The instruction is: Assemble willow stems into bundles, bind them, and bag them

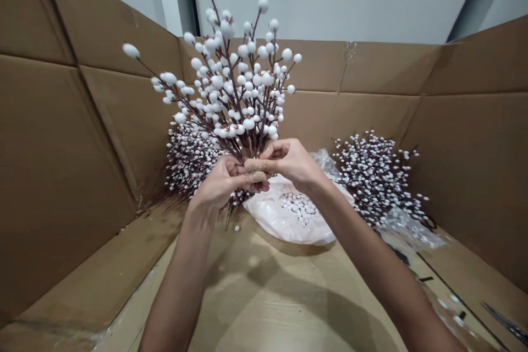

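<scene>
A bunch of artificial berry stems (241, 88), with white berries on dark brown twigs, is held upright in front of me. My left hand (231, 176) wraps round the gathered lower stems, its thumb pointing right across them. From the right, my right hand (286, 162) pinches at the same spot, thumb and fingers closed on the stems just above the left thumb. Both thumbs look covered with something tan. The lower stem ends are mostly hidden by the hands.
Behind stands a white plastic bag (268, 217) holding loose white berries (300, 206). Piles of berry stems lie at left (192, 151) and right (371, 176). Clear plastic wrap (412, 228) and scissors-like metal tool (505, 322) are at right. Cardboard walls (379, 69) enclose the table (272, 308).
</scene>
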Tool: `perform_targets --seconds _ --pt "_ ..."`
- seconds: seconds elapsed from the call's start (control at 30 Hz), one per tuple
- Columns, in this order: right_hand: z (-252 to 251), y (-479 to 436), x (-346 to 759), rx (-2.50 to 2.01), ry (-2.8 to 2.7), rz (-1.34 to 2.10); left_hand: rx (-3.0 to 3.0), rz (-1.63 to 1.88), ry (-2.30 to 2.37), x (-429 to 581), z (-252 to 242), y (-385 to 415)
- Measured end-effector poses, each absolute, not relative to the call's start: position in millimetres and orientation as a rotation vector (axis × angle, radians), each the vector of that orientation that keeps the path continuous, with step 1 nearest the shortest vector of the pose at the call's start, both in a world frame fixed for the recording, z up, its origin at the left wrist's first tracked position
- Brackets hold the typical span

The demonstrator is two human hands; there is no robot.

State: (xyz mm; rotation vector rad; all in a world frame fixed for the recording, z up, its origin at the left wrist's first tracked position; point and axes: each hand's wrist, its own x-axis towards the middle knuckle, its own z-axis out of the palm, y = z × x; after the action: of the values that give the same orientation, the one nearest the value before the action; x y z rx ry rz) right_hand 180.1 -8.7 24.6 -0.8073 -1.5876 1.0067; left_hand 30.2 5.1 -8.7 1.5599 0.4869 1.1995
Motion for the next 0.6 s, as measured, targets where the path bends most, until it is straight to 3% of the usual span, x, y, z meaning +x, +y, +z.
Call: perform_targets --seconds 0.3,0.6 --pt "27.0 -30.8 205.8 -0.752 -1.602 0.98 1.348 1.185 0.532 50.6 -11.1 5.7" --pt "0.3 -56.5 228.3 -0.727 -1.602 0.634 1.27 1.148 0.504 57.7 -11.9 -1.5"
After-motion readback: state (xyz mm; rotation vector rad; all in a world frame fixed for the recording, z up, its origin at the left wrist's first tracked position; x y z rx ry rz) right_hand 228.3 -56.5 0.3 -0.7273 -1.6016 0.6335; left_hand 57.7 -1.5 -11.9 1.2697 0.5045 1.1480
